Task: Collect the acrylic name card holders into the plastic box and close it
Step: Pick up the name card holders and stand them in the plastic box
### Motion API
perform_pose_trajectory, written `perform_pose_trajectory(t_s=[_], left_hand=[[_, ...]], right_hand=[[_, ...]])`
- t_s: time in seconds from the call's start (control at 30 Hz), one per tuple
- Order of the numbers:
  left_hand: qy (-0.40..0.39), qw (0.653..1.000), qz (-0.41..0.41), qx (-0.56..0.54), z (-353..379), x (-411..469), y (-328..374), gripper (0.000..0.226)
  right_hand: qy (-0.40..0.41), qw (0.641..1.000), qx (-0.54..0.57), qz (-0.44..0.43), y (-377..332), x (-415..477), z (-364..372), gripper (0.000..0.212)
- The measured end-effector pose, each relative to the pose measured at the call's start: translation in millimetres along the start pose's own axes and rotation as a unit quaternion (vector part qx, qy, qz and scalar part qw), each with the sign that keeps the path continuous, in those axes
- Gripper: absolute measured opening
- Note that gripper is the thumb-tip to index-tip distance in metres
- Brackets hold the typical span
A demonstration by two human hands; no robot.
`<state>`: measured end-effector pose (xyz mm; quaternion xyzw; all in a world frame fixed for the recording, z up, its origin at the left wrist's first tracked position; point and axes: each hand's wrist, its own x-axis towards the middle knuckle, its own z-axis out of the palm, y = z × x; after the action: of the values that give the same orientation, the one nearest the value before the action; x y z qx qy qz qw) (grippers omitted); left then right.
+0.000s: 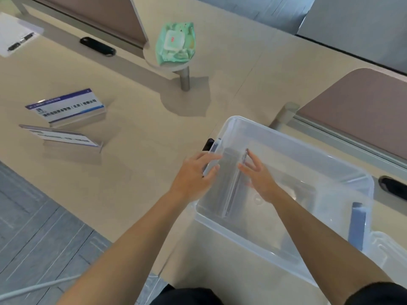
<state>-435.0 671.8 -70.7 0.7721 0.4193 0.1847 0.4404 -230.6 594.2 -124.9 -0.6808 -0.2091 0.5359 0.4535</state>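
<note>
1. Wide beige bench carrying everything, so all pieces within arm's reach from one standing place.
2. Clear plastic box set at the near right of the bench, open on top, turned at an angle toward the body, probably to make lowering things in easy.
3. Lid, as it seems, lying just beside the box at its near right corner, with a blue clip standing there; closing therefore judged not yet begun.
4. Two acrylic name card holders resting well apart from the box at the far left, one behind the other, with printed cards inside; judged next to be collected.
5. Green pack of wipes on a small round stand at the back, not part of the task.
6. Left hand at the left wall of the box, grip closed loosely on a holder edge at the rim, probably for steadying it against the wall.
7. Right hand inside the box, grip open with fingers spread, touching an upright holder, likely to keep it standing on edge and save room.
</note>
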Motion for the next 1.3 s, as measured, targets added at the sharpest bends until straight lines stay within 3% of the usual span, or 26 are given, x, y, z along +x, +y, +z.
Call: perform_pose_trajectory(t_s=[0.13,0.27,0.77,1.13,1.3], left_hand=[[-0.003,1.000,-0.007,-0.001,-1.5,0.7,-0.3,0.027],[0.002,1.000,0.003,0.003,-3.0,0.0,2.6,0.027],[0.007,1.000,0.000,-0.025,-5.0,-1.3,7.0,0.032],[0.006,0.999,0.002,-0.046,-4.4,-1.1,5.2,0.033],[0.001,0.999,-0.009,-0.046,-5.6,-1.6,7.2,0.034]], right_hand=[[-0.053,0.996,-0.046,0.048,7.1,-19.3,2.8,0.097],[-0.063,0.994,-0.018,0.087,12.5,-22.8,11.3,0.101],[-0.046,0.997,0.014,0.062,3.2,-11.3,54.8,0.080],[-0.057,0.993,0.068,0.080,8.4,-9.8,61.5,0.089],[-0.060,0.992,0.075,0.082,9.2,-9.8,60.1,0.079]])
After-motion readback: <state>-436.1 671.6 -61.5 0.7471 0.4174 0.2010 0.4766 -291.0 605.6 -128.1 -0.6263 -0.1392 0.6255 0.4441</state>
